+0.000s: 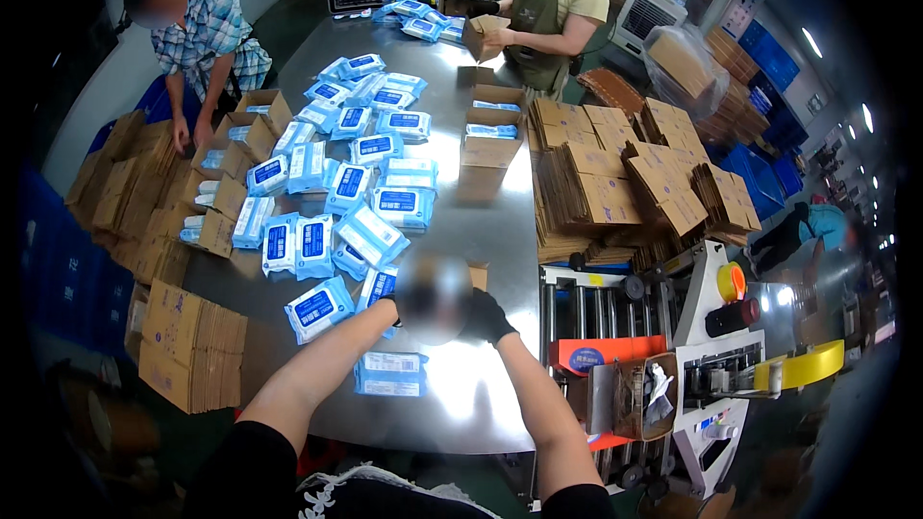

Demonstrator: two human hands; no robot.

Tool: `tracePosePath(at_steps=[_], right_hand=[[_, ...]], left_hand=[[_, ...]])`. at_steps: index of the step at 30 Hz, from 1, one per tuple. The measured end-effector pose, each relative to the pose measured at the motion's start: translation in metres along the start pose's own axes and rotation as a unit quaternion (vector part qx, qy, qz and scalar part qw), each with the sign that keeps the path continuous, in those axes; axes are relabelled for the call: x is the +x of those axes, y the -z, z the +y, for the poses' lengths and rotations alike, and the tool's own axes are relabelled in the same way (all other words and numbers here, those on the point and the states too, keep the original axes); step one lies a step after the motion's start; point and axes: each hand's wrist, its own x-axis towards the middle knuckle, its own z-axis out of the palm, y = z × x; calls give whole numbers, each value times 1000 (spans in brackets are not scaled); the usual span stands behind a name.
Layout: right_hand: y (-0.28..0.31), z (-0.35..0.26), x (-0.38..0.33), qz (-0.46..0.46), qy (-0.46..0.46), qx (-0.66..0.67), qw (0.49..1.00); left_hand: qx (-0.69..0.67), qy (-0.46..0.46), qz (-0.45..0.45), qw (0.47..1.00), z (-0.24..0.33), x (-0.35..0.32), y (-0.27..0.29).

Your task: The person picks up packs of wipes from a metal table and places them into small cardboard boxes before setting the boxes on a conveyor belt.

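Both my hands wear black gloves and meet at the middle of the metal table [481,375]. My left hand [393,309] comes in beside the near end of a heap of blue-and-white wet wipe packs [377,235]. My right hand [488,317] is close to a small bit of brown cardboard [478,276]. A blurred patch covers the space between the hands, so the fingers and anything in them are hidden. Nearer to me, one wipe pack [390,374] lies flat with its pale back up.
Filled open cartons [492,132] stand ahead and along the left edge. Flattened cartons [601,183] are stacked at the right, above a taping machine [692,375]; more flattened cartons [192,346] stand at near left. One co-worker [216,34] handles cartons at left; another [553,19] holds a box.
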Motion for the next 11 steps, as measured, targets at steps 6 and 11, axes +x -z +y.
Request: tracePosePath(at_steps=[6,11], right_hand=[[11,35,42,50,-51,139,988],[32,-63,81,269,56,-172,946]], left_hand=[[-34,-62,206,976,-3,24,14],[-255,13,135,958,-33,30,-12]])
